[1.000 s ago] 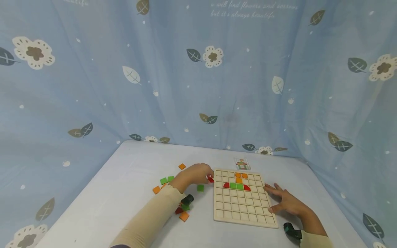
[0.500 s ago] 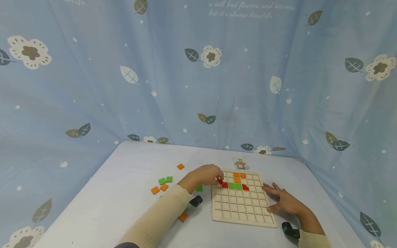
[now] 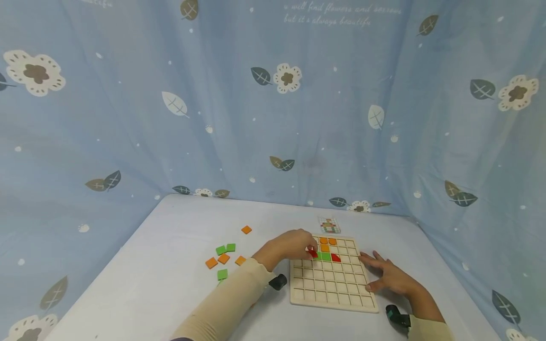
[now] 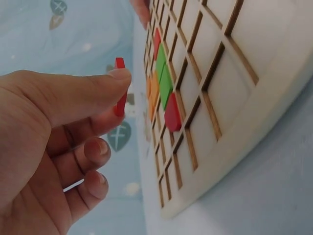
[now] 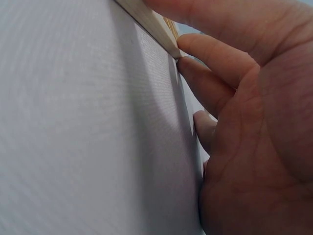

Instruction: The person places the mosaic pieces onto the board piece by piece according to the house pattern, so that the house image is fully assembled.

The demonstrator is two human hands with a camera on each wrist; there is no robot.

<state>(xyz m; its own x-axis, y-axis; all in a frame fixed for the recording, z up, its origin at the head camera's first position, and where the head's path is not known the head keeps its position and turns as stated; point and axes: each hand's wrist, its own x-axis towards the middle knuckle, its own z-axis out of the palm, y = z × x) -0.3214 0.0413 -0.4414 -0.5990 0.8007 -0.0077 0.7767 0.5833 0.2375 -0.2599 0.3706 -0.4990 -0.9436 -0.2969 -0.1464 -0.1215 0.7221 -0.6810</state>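
Observation:
Between thumb and forefinger, my left hand [image 3: 294, 244] pinches a thin red tile [image 4: 120, 105] over the left part of a wooden grid board [image 3: 328, 305]. Its remaining fingers are curled loosely. Set in the board below are a row of green tiles [image 4: 165, 83] with a red tile [image 4: 172, 113] at the near end and another red tile [image 3: 336, 257] at the far end. Beyond that row sit an orange square tile [image 3: 325, 247] and two orange round tiles [image 3: 332, 241]. My right hand [image 3: 394, 277] rests with spread fingers against the board's right edge.
A small pattern card [image 3: 329, 225] lies behind the board. Loose orange tiles [image 3: 211, 263] and green tiles [image 3: 222, 274] are scattered on the white table [image 3: 170, 284] to the left, some partly hidden by my left sleeve [image 3: 226, 303]. A blue curtain [image 3: 213, 142] hangs behind.
My left hand has carried the red tile rightward, from beside the board's left edge to over the placed tiles. The right hand stays at the board's edge.

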